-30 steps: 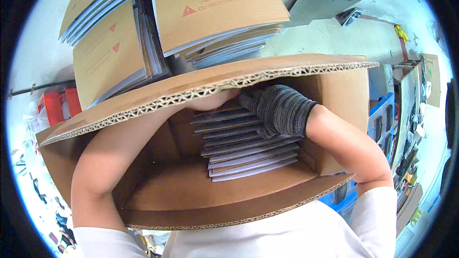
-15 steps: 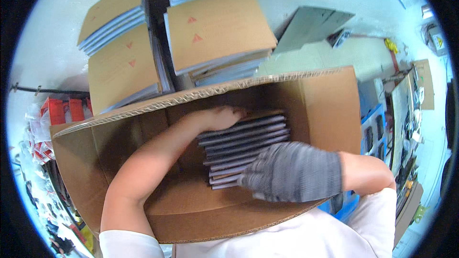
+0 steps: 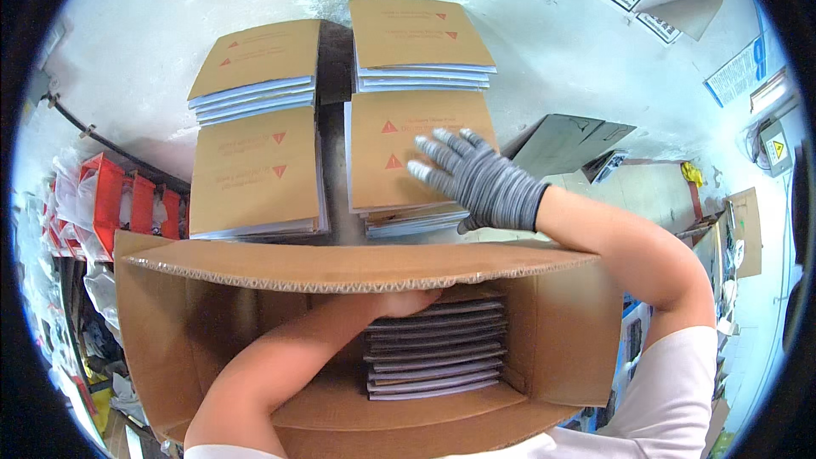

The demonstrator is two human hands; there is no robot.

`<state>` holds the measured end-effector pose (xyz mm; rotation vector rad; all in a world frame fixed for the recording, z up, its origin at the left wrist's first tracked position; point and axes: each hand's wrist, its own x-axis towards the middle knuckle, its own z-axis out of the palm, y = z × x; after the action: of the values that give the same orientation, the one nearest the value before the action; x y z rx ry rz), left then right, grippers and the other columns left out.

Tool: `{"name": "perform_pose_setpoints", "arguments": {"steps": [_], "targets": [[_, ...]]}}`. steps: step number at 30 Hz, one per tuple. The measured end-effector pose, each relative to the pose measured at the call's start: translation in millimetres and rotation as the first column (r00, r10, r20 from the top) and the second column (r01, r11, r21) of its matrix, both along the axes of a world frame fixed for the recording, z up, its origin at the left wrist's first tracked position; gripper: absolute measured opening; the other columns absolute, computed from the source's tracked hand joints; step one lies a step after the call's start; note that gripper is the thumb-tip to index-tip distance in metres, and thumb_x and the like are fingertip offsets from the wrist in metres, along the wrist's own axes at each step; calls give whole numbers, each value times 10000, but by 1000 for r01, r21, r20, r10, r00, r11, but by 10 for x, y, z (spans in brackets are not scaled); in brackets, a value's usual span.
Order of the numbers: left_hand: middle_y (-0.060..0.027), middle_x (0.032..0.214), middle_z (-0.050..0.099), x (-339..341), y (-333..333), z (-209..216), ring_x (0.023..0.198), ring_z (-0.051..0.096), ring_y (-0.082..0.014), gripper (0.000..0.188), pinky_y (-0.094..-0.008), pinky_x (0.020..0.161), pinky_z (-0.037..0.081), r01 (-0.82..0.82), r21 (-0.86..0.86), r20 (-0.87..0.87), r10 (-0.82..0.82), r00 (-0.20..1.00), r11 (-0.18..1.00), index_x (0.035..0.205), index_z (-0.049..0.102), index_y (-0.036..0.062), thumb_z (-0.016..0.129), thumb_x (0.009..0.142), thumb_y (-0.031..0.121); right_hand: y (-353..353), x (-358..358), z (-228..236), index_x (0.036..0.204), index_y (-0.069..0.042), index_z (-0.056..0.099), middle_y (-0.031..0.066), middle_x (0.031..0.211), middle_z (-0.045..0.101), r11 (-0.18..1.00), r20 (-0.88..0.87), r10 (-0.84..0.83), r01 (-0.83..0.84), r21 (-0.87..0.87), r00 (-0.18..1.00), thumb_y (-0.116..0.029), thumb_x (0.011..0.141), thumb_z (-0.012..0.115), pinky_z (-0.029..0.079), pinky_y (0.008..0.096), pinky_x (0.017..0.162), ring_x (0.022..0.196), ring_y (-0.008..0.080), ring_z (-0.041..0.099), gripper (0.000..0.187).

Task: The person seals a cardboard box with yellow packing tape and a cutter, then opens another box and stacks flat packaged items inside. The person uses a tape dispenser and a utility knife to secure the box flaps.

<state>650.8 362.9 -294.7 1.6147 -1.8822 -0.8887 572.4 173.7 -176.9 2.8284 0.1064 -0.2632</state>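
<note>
The thin boards (image 3: 436,349) lined up in the box (image 3: 580,331) look stiff and light, best held by their edges, with the left hand (image 3: 415,302) too hidden to tell its grip and the gloved right hand (image 3: 489,183) spread, empty, over the brown pile (image 3: 372,123).

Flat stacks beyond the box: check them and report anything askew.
The near right stack, by the gloved right hand, looks uneven: its lower layers do not line up with the top panel; their left edges sit inward. No spill or clear damage shows.
</note>
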Motion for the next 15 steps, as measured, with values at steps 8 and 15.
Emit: {"name": "perform_pose_setpoints", "arguments": {"steps": [8, 15], "targets": [[-180, 1156, 617, -41, 147, -22, 1073, 577, -365, 379, -437, 936, 452, -13, -197, 75, 28, 997, 980, 1233, 572, 113, 499, 926, 322, -91, 29, -364, 1371, -101, 449, 173, 1396, 452, 998, 242, -44, 30, 60, 969, -181, 922, 440, 375, 444, 1059, 1258, 345, 461, 456], [-184, 1139, 620, -78, 178, 70, 1062, 580, -369, 363, -443, 922, 455, -13, -184, 118, 35, 992, 983, 1213, 579, 107, 503, 922, 311, -94, 4, -326, 1379, -85, 437, 153, 1391, 468, 999, 247, -29, 23, 31, 969, -132, 882, 489, 382, 434, 1059, 1265, 349, 460, 502]]}}
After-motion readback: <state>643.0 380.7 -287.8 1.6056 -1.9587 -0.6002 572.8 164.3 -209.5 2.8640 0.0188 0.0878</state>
